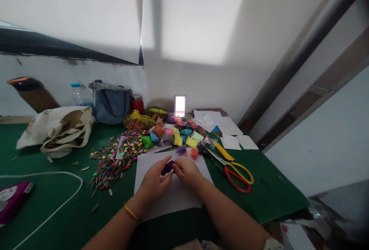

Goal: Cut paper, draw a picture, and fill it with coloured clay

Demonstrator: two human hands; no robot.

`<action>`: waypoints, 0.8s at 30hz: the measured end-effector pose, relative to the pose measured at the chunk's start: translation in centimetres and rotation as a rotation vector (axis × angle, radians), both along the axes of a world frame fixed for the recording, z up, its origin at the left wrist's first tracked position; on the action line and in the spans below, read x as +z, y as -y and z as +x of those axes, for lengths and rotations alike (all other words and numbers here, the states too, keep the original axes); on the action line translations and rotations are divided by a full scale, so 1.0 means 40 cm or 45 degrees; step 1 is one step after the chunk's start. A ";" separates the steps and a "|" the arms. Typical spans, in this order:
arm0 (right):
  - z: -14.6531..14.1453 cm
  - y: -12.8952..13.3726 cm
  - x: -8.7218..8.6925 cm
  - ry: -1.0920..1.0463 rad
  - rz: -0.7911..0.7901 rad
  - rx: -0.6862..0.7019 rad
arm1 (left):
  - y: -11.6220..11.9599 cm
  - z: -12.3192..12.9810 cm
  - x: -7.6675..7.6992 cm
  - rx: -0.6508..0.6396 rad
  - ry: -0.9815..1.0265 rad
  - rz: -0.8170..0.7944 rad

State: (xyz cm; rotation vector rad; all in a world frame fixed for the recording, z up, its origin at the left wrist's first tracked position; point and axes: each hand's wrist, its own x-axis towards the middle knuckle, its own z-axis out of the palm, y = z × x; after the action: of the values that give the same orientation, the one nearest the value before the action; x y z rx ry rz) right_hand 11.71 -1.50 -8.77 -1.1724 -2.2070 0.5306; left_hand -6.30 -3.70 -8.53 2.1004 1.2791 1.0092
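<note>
My left hand (156, 177) pinches a small dark purple lump (167, 168) between thumb and fingers. From the right, my right hand (186, 171) has its fingertips closed on the same lump. Both hands are over a white sheet of paper (184, 198) on the green table. Just beyond them, on the sheet's far edge, lie another purple piece (181, 149) and a red packet (194, 153). Several small colourful packets (191, 141) are heaped behind the sheet.
Sunflower seeds mixed with coloured beads (111, 165) spread to the left. Scissors (230, 167) and a yellow cutter (224, 152) lie right. Behind stand a blue bag (112, 104), a red jar (137, 104) and a lit phone (180, 106). A white cable (72, 194) curves at left.
</note>
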 end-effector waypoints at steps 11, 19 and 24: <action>0.453 0.162 0.051 0.059 0.102 -0.976 | -0.025 -0.014 0.001 0.001 0.072 0.040; 0.754 0.242 -0.108 0.023 -0.113 -1.292 | -0.025 -0.008 0.002 0.039 0.177 -0.105; 0.859 0.150 -0.092 0.336 -0.129 -1.516 | -0.024 -0.017 0.003 0.077 0.154 -0.047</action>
State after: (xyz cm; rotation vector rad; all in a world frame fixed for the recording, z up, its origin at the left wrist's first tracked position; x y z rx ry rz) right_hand 46.08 -7.50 -12.44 -2.3733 -1.2627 -0.0381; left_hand -7.00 -2.75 -8.41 1.9527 1.2976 1.1122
